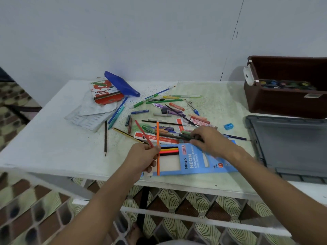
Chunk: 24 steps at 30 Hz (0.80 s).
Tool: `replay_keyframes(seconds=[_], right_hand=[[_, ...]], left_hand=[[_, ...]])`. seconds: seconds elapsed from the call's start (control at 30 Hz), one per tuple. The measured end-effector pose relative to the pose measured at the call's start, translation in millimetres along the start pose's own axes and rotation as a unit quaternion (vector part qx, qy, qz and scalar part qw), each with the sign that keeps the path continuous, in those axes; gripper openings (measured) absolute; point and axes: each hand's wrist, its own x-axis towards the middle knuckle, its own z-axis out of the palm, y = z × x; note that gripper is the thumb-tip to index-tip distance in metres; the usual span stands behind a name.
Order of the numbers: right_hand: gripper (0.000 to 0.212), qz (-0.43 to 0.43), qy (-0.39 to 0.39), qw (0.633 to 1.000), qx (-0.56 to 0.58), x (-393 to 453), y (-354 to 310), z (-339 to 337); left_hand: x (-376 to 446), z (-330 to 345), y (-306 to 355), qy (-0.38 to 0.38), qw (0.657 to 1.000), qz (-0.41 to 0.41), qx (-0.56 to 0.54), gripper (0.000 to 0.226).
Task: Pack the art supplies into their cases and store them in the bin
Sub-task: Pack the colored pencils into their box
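Observation:
My left hand [146, 156] grips an orange pencil [158, 137] and a red pencil [143, 133], both pointing away from me. Just to its right lies the blue Ninso pencil case [194, 161], with a few coloured pencils showing in its window. My right hand [210, 138] reaches into the pile of loose pencils, crayons and pens [168, 112] and pinches a dark pencil [177, 137] lying across it. The brown bin [283, 101] stands at the back right with a paint palette inside.
A red oil-pastel box [106, 92], a blue pouch [122, 84] and a clear plastic tray [88, 115] lie at the back left. A grey lid [290, 145] sits at the right edge, a blue sharpener [228, 126] beside it. A lone dark pencil [105, 137] lies left.

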Motion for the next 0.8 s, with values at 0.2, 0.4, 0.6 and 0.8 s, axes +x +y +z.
replay_keyframes(seconds=[0.2,0.4,0.6,0.8], right_hand=[[0.033,-0.01,0.033,0.999,-0.042,-4.1,3.4,10.0],[0.066,-0.017,-0.004,0.998,-0.052,-20.0,-6.7,34.8],[0.055,-0.028,0.045,0.998,-0.035,-21.6,-4.9,40.8],[0.032,-0.045,0.081,0.995,-0.03,-12.5,-1.1,44.1]], left_hand=[[-6.3,-3.0,-2.2,0.027,0.998,-0.018,0.046,0.028],[1.6,-8.1,4.0,0.0,0.97,-0.026,0.242,0.037],[11.6,-18.6,20.6,-0.058,0.866,0.018,0.496,0.043],[47.5,-32.6,30.6,-0.046,0.692,0.308,0.651,0.044]])
